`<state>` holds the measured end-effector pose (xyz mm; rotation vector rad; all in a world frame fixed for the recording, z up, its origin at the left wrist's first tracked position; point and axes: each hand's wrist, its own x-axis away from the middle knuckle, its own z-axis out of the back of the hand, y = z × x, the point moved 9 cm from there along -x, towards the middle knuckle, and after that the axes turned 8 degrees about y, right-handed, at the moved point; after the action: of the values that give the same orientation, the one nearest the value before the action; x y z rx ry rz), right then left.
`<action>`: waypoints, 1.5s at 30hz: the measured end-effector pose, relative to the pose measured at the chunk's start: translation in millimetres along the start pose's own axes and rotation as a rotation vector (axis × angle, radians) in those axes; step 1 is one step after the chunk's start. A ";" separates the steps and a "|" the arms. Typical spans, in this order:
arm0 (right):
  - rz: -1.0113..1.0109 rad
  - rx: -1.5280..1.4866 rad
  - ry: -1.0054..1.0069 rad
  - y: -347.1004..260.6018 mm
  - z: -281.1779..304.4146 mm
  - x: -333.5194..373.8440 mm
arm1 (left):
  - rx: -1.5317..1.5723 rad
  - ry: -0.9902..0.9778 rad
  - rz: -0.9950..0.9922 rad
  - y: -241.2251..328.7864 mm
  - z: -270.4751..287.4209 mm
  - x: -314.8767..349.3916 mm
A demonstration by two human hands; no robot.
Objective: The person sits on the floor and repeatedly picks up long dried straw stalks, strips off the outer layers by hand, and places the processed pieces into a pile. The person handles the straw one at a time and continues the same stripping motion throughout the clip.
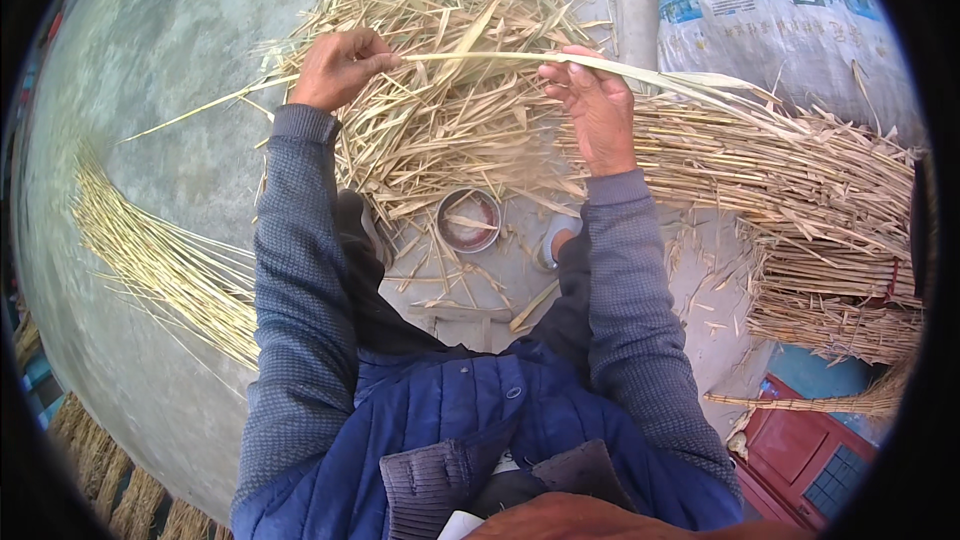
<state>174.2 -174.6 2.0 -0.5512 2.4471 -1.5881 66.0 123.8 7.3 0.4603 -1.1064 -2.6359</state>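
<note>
A long, pale dry reed stalk (pixel 470 56) stretches across in front of me. My left hand (pixel 343 68) is closed on it, thumb against curled fingers, and a thin end sticks out to the left beyond the fist. Farther right, my right hand (pixel 597 112) pinches the same stalk between thumb and fingers, where a broad pale leaf (pixel 680 80) trails off to the right. Beneath both hands spreads a heap of loose dry leaves and husks (pixel 430 130). Right of my right hand lies a thick pile of unstripped reed stalks (pixel 740 155).
Bare thin stalks (pixel 165 260) lie fanned on the concrete floor (pixel 150 70) at left. A small round metal bowl (pixel 468 248) sits between my feet. A printed white sack (pixel 780 50) stands far right; a broom-like bundle (pixel 820 404) and red door-like panel (pixel 795 450) are near right.
</note>
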 end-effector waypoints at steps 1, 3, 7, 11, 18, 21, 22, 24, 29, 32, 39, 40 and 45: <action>0.009 0.016 0.008 -1.4 2.6 -0.5 | -0.022 -0.039 0.041 -5.8 2.2 0.9; 0.027 0.045 0.029 -4.7 6.6 -0.9 | -0.004 -0.060 0.077 -3.1 0.4 3.2; 0.041 0.054 0.035 -2.1 -2.4 1.9 | 0.126 -0.040 -0.154 54.0 -34.2 3.3; 0.032 0.087 0.041 1.7 -12.8 6.7 | 0.178 0.012 -0.285 86.7 -60.8 2.1; -0.015 0.098 0.101 5.7 -5.8 6.3 | 0.330 -0.017 0.018 70.6 -72.3 6.4; -0.051 0.060 0.125 14.7 5.2 3.0 | 0.489 0.065 0.099 67.1 -62.1 3.2; -0.065 0.032 0.113 18.8 7.5 0.6 | 0.633 0.097 0.223 55.5 -59.1 0.6; -0.089 0.063 0.260 16.0 38.2 -5.6 | 0.820 0.270 0.187 37.6 -15.9 -6.8; -0.190 0.170 0.192 27.0 49.0 -4.6 | 0.514 0.455 0.172 -12.4 30.8 -9.4; -0.145 0.094 0.085 25.2 28.2 -4.0 | -0.641 0.426 -0.111 17.2 17.7 -4.8; -0.140 0.055 -0.031 37.4 -15.6 -1.3 | 0.158 -0.020 -0.269 84.2 -74.7 0.5; -0.138 0.055 -0.022 37.0 -15.4 -1.1 | 0.128 -0.019 -0.250 83.9 -76.7 -0.1; -0.108 0.051 0.109 22.5 4.4 0.0 | 0.142 -0.013 -0.125 50.4 -62.2 -8.1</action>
<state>171.0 -170.1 -20.3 -0.6132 2.4848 -1.7610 102.2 51.9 4.1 0.5580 -1.3162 -2.6801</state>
